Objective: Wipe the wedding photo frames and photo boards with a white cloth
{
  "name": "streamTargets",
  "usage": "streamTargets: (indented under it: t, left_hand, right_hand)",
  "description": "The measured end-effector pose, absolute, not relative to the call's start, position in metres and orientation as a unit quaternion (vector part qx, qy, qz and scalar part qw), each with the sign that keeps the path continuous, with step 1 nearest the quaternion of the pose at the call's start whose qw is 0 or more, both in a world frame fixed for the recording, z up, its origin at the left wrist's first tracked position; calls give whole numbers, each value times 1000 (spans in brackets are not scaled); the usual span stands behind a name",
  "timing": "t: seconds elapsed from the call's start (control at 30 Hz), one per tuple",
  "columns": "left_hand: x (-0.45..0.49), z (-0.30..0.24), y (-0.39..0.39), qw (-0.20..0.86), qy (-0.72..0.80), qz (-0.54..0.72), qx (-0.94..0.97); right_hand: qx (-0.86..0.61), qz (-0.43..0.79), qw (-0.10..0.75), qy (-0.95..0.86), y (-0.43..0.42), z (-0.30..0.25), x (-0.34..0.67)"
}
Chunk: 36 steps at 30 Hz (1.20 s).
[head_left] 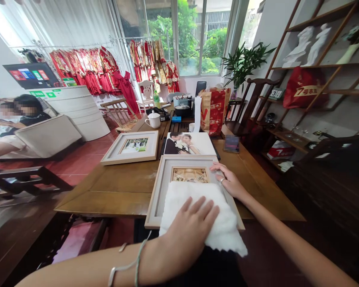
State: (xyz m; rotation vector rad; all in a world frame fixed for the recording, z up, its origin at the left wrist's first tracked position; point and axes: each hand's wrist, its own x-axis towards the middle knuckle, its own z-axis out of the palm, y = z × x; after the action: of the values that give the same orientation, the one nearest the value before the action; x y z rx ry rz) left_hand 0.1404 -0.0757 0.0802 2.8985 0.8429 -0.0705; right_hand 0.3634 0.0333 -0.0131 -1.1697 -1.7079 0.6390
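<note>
A light wooden picture frame (158, 181) lies face up at the near edge of the table, its lower end reaching past the edge. Spread over its lower part is a white cloth (227, 223) with a wavy border, which hides some of the picture. My left hand (187, 225), a bracelet on its wrist, presses flat on the cloth with fingers apart. At the frame's upper right side, my right hand (229, 181), wearing a ring, has its fingers bent over the rim; its thumb is hidden. A wedding photo print (200, 145) lies just beyond the frame.
On the wooden table (107, 191), a second picture frame (131, 159) lies to the left. Behind stand a white lidded mug (153, 119), a black pot (182, 110) and a paper bag (214, 113). A dark small object (231, 143) is at right. Two people sit on a sofa (50, 135).
</note>
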Motion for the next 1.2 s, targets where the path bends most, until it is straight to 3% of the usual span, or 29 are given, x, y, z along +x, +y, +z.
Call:
streamTargets:
  t: [0.17, 0.37, 0.6, 0.8, 1.2]
  left_hand:
    - [160, 63, -38, -45, 343, -34, 938]
    - [171, 58, 2, -75, 366, -24, 927]
    - [150, 76, -59, 11, 263, -44, 964]
    - [127, 78, -92, -29, 374, -149, 915]
    - [100, 69, 32, -40, 443, 33, 895]
  right_hand:
    - [-470, 271, 473, -694, 33, -16, 363]
    - [-454, 295, 496, -679, 34, -25, 362]
    - [-471, 267, 475, -694, 35, -20, 362]
    - [-480, 258, 470, -694, 33, -17, 362]
    - [-488, 270, 446, -700, 29, -11, 364]
